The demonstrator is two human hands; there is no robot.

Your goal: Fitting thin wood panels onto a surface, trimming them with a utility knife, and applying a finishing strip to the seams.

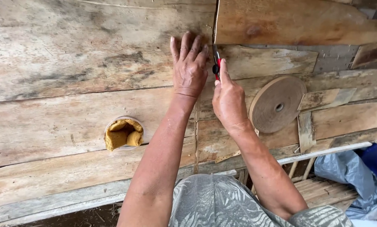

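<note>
My left hand [189,63] lies flat, fingers together, on a large weathered wooden sheet [70,54], right beside its edge. My right hand [228,98] grips a small red-handled cutter [216,63] and holds its blade against that edge, next to my left fingertips. A thin strip of veneer [195,138] runs down from under my hands toward my lap. The workbench is made of rough planks [49,122].
A roll of brown veneer tape [277,104] lies just right of my right hand. A round pot with a yellow sponge [123,133] sits lower left. Loose wood offcuts [306,130] lie at right; blue-grey plastic sheeting [357,176] is at the lower right.
</note>
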